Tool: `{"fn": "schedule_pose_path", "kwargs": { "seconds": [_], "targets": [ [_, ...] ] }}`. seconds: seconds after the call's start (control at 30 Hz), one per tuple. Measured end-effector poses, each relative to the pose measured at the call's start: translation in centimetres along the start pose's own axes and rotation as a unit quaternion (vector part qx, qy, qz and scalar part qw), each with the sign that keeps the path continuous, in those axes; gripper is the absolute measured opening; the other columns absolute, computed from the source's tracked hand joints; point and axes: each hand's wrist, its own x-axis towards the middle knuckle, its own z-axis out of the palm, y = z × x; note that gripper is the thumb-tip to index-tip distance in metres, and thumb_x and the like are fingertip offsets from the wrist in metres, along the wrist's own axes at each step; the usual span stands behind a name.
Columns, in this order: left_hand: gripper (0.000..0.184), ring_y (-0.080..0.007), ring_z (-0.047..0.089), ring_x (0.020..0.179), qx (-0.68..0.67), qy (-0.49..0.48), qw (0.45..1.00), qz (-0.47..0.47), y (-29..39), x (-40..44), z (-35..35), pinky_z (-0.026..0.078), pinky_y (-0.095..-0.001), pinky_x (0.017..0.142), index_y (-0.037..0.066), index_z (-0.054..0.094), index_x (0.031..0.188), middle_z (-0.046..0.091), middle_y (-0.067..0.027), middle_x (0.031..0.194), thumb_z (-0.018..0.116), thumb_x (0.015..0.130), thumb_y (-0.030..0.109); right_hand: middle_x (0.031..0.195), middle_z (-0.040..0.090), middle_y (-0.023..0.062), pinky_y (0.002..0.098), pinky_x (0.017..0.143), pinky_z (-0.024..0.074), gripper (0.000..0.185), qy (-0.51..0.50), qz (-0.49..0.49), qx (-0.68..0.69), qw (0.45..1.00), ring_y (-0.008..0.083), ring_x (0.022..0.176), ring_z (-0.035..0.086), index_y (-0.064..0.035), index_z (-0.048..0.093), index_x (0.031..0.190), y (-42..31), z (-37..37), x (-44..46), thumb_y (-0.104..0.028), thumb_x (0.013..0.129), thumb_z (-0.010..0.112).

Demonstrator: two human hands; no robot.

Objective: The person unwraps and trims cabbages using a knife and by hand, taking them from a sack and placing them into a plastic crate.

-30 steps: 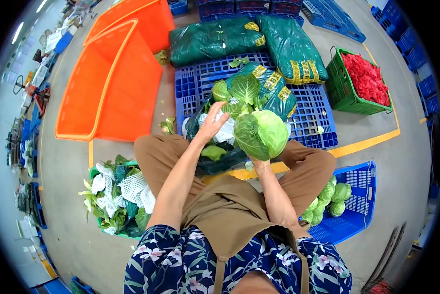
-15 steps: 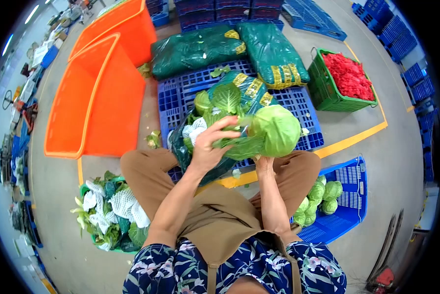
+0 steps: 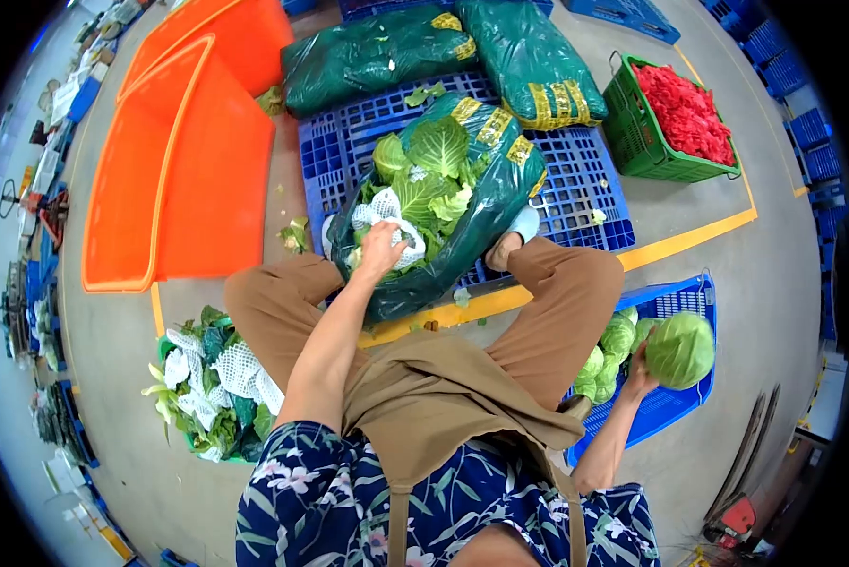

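My right hand (image 3: 640,372) is closed on a green cabbage (image 3: 679,351) above the blue crate (image 3: 694,402), where several other cabbages (image 3: 619,335) lie at the left side. At the opened green bag (image 3: 481,222), my left hand (image 3: 382,250) has its fingers bent on white foam netting (image 3: 386,206). Leafy cabbages (image 3: 437,149) fill the bag's mouth beside that netting. The bag rests between my knees, partly on the blue pallet (image 3: 585,180).
Two filled green bags (image 3: 377,64) lie at the pallet's far side. Orange bins (image 3: 212,170) stand to the left. A green crate of red material (image 3: 684,113) is at the right. Leaves and netting (image 3: 240,369) fill a container near my left knee.
My right hand has carried the cabbage rightward from over the bag to over the blue crate. My left hand has left the cabbage and moved down to the netting.
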Motion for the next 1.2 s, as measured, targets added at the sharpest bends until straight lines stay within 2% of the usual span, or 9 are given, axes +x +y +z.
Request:
{"fn": "schedule_pose_path", "kwargs": {
  "seconds": [0.33,0.47,0.6,0.67,0.73,0.83,1.0,1.07,1.2],
  "targets": [
    [0.053,-0.0361,0.038,0.124,0.034,-0.059,0.997,0.021,3.8,6.7,7.8,0.035,-0.0546,0.098,0.01,0.048,0.125,0.041,-0.0171,0.132,0.062,0.074,0.004,0.127,0.049,0.0196,0.0518,0.094,0.0474,0.068,0.533,-0.056,-0.099,0.838,0.036,0.116,0.049,0.0004,0.05,0.119,1.5,-11.3,-10.8,-0.05,0.078,0.07],
    [0.071,-0.0335,0.016,0.139,0.113,-0.087,0.99,0.019,3.9,10.3,8.6,0.016,-0.0686,0.103,0.016,0.037,0.138,0.02,-0.0134,0.15,0.07,0.076,0.017,0.086,0.062,0.0153,0.0392,0.064,0.0584,0.044,0.455,0.062,-0.323,0.828,0.0295,0.075,0.064,0.0011,0.056,0.101,-1.7,-9.9,-6.4,-0.039,0.086,0.065],
    [0.062,-0.0323,0.007,0.142,0.122,-0.14,0.982,0.045,4.7,12.3,9.0,0.006,-0.0678,0.106,0.021,0.046,0.134,0.02,-0.0111,0.151,0.069,0.078,0.034,0.061,0.055,0.003,0.0229,0.041,0.0368,0.026,0.305,-0.012,-0.665,0.682,0.0142,0.047,0.052,-0.0036,0.059,0.083,1.9,4.5,2.3,-0.029,0.089,0.063],
    [0.054,-0.0325,0.004,0.142,0.112,-0.19,0.973,0.064,4.6,11.2,9.3,0.005,-0.0682,0.106,0.02,0.052,0.128,0.018,-0.0112,0.152,0.068,0.079,0.037,0.058,0.053,0.0001,0.0211,0.04,0.034,0.024,0.204,-0.081,-0.639,0.737,0.0102,0.043,0.046,-0.0036,0.06,0.08,7.7,12.5,6.3,-0.025,0.088,0.063],
    [0.036,-0.0318,0.024,0.134,0.113,-0.135,0.976,0.13,3.0,8.5,10.7,0.012,-0.0658,0.104,0.017,0.06,0.115,0.042,-0.0141,0.134,0.062,0.083,0.033,0.064,0.055,0.0002,0.0217,0.045,0.0362,0.021,0.105,-0.08,-0.759,0.638,0.0084,0.05,0.048,-0.0029,0.063,0.085,13.7,19.6,8.6,-0.023,0.087,0.065],
    [0.026,-0.0297,0.048,0.114,0.119,-0.138,0.97,0.163,0.4,4.6,11.8,0.028,-0.0567,0.099,0.016,0.062,0.108,0.058,-0.0136,0.107,0.059,0.084,0.025,0.075,0.06,0.0028,0.0224,0.057,0.0423,0.026,0.049,0.069,-0.609,0.789,0.009,0.066,0.055,-0.0006,0.066,0.1,24.4,24.6,10.6,-0.021,0.085,0.067],
    [0.023,-0.0257,0.062,0.083,0.216,-0.345,0.906,0.116,-7.4,-3.4,9.8,0.037,-0.0394,0.09,0.012,0.066,0.099,0.065,-0.0135,0.083,0.051,0.083,0.016,0.093,0.063,0.0166,0.0352,0.068,0.0563,0.021,-0.019,0.346,-0.408,0.845,0.0227,0.076,0.063,0.0099,0.061,0.091,44.8,17.9,9.6,-0.009,0.082,0.066],
    [0.025,-0.026,0.062,0.085,0.235,-0.215,0.946,0.066,-13.0,-7.7,11.4,0.036,-0.0402,0.096,0.01,0.072,0.087,0.068,-0.0114,0.086,0.048,0.084,0.015,0.092,0.063,0.015,0.0363,0.07,0.0547,0.02,0.018,0.372,-0.408,0.833,0.0221,0.076,0.062,0.0089,0.061,0.09,50.6,11.1,8.7,-0.007,0.079,0.067],
    [0.03,-0.028,0.062,0.095,0.209,-0.407,0.887,-0.062,-11.4,-4.8,10.9,0.04,-0.0438,0.092,0.01,0.074,0.085,0.069,-0.0116,0.093,0.049,0.084,0.027,0.077,0.064,0.0101,0.0336,0.061,0.0446,0.017,0.131,0.315,-0.623,0.704,0.0192,0.066,0.057,0.0046,0.065,0.08,49.7,1.2,8.4,-0.011,0.073,0.068]
  ]
}}
